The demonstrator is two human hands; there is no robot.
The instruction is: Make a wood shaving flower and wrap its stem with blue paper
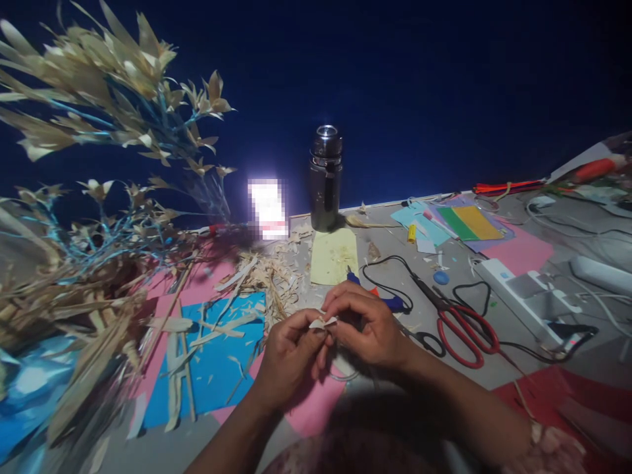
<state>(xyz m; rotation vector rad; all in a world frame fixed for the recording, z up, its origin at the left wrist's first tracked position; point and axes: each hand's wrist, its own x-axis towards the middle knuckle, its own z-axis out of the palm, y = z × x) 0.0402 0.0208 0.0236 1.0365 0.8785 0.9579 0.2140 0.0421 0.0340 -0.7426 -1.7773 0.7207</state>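
Observation:
Near the middle of the head view, my left hand (292, 352) and my right hand (369, 327) meet, fingertips pinched together. Between them is a small pale husk flower (323, 323) with pointed petals; the fingers partly cover it. Both hands are closed on this piece. Just beyond my right hand lies a blue glue gun (394, 303), mostly hidden by the hand. Red-handled scissors (468, 337) rest on the table to the right. At the far left stand blue-stemmed branches (162, 108) bearing similar pale husk flowers.
A dark thermos (325, 191) stands upright beyond a yellow sheet (323, 257). Husk strips litter a blue sheet (222, 388) on the left. A white power strip (518, 299) with cables lies right, before coloured sheets (476, 222). A blurred bright screen (269, 207) glows behind.

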